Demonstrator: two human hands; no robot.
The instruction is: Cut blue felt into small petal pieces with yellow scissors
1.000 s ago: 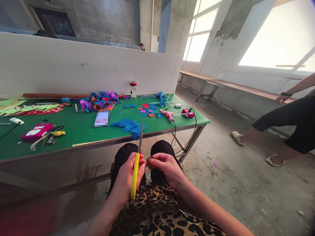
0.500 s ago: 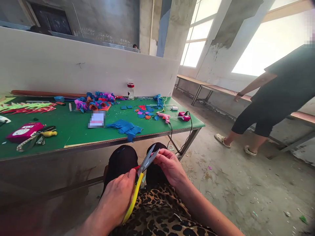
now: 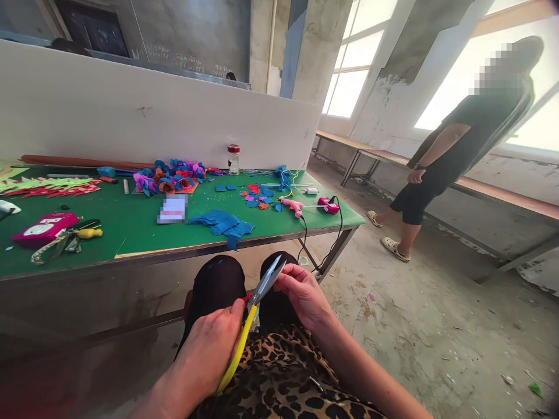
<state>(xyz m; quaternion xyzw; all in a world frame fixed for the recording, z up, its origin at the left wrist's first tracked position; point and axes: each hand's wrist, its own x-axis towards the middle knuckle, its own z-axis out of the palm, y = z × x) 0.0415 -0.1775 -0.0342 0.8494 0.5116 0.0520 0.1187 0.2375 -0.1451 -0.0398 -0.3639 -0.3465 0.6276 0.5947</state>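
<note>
My left hand [image 3: 215, 342] grips yellow-handled scissors [image 3: 248, 321] over my lap, the metal blades pointing up and to the right. My right hand [image 3: 302, 293] is pinched at the blade tips; whatever small piece it holds is hidden by the fingers and the blades. Both hands hover above my knees, just in front of the green table [image 3: 144, 224].
On the table lie a blue felt pile [image 3: 222, 223], colourful felt flowers [image 3: 169, 177], loose felt squares [image 3: 257, 196], a pink glue gun [image 3: 292, 204] with cables, a red-capped jar [image 3: 233, 159] and a pink box [image 3: 43, 228]. A person [image 3: 454, 151] in black stands at the right by a bench.
The scissors swung from upright to slanting right, and my right hand moved to the blade tips. The person at the right stepped further away and stood upright.
</note>
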